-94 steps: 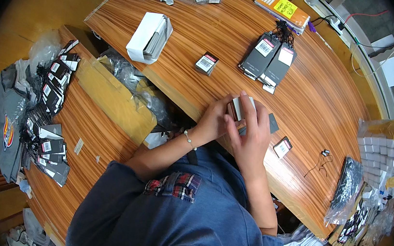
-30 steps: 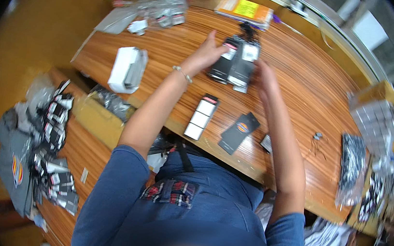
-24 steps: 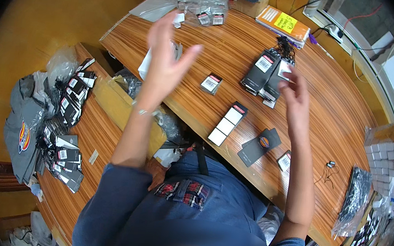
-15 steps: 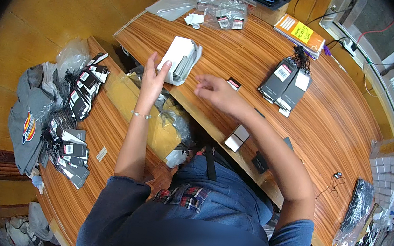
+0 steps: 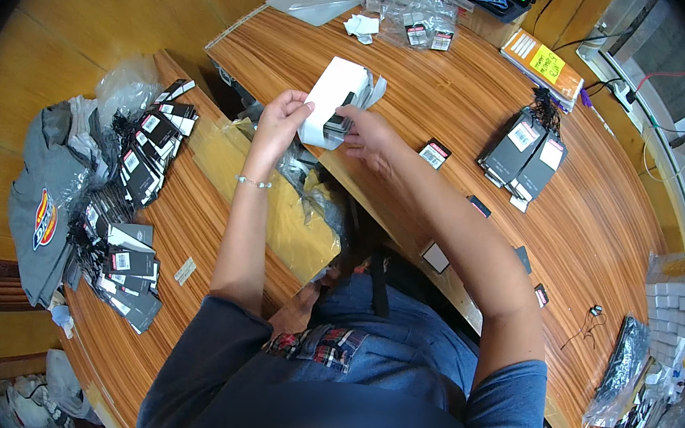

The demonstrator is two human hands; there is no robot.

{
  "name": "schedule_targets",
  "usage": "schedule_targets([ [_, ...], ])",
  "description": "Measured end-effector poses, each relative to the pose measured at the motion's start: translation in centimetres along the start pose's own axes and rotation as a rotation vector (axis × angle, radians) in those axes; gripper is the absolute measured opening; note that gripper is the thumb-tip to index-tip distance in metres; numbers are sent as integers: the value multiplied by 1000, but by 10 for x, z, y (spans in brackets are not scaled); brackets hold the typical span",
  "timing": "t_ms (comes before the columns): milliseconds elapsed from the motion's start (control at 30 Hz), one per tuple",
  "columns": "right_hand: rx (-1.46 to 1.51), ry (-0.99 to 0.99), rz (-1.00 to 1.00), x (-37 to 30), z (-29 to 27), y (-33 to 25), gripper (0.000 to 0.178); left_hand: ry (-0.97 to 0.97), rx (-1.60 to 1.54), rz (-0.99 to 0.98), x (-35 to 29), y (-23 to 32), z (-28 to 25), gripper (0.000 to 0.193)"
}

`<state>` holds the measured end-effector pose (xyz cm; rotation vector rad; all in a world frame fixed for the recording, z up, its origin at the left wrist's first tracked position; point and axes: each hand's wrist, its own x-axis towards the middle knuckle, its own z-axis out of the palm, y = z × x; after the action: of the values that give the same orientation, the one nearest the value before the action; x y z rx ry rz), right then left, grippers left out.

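Note:
A folded white strip of what look like labels, with grey and black layers along its right side, lies near the front edge of the wooden table. My left hand pinches its lower left edge between thumb and fingers. At its right side is my right hand, fingers curled and the index fingertip against the dark layers; the other fingers are partly hidden. Just right of that hand lies a small black tag with a white label. Farther right rest black hang tags with their cords bunched together.
Several bunches of black hang tags and a grey garment lie on the left table. Between the tables is yellow-brown plastic wrapping. Plastic bags, an orange booklet and stacked white boxes stand around the rim.
My left hand has gone from open beside the strip to pinching its edge. My right hand has moved in against its right side. The view has shifted slightly.

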<state>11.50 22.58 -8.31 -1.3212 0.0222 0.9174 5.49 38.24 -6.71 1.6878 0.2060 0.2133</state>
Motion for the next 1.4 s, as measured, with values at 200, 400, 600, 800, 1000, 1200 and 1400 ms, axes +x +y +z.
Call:
schedule_targets([
  [200, 80, 13, 86, -4, 6, -11, 55, -28, -40, 2, 0, -2, 1, 12],
  [400, 162, 27, 55, -3, 9, -8, 35, -69, -29, -16, 1, -4, 2, 11],
  [600, 180, 34, 55, -14, 9, -11, 28, -73, -80, -40, -2, 0, 5, 11],
  [800, 107, 14, 30, -4, 0, -8, 29, -63, -1, 27, 4, -6, 3, 10],
  [1000, 173, -39, 60, -26, -7, -17, 30, -69, -117, -64, -2, -2, 0, 8],
  [1200, 269, -65, 4, -39, -21, -13, 24, -25, -77, -32, 6, -15, 0, 8],
  [1400, 346, -75, 28, -62, -37, -16, 27, 20, -128, -29, 8, -26, 4, 9],
])
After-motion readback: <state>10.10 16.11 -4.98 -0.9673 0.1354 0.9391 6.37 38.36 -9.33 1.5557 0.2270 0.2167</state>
